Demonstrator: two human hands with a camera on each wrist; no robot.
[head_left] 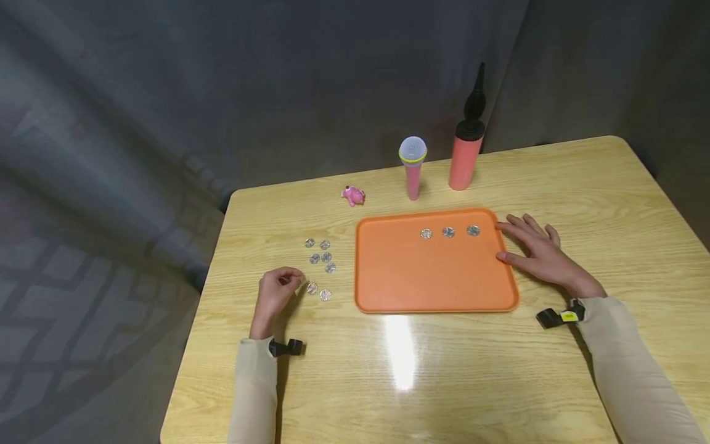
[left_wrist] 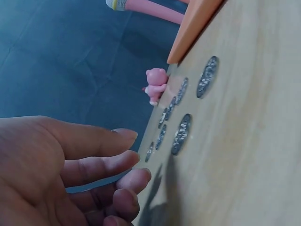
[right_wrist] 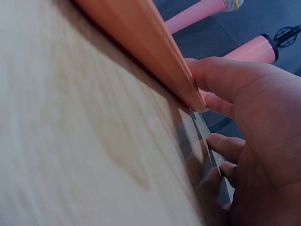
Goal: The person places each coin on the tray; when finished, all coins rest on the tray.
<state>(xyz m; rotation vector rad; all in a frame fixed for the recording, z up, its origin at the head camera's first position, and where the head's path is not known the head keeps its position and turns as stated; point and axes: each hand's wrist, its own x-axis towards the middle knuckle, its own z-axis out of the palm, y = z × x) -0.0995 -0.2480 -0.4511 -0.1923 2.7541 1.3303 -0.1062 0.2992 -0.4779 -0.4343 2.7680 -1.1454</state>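
Several shiny silver coin-like discs lie loose on the table, left of an orange tray. My left hand hovers just left of the nearest disc, its fingers loosely bent. In the left wrist view, nothing shows between the left hand's thumb and fingertips. Three similar discs sit in a row along the tray's far side, toward the right. At the tray's right rim, my right hand rests with its thumb and index finger touching the edge and its other fingers spread.
Behind the tray, a pink toy microphone and a pink pump with a black top stand upright. A small pink animal figure is near the table's back edge. Dark curtains hang beyond the wooden table.
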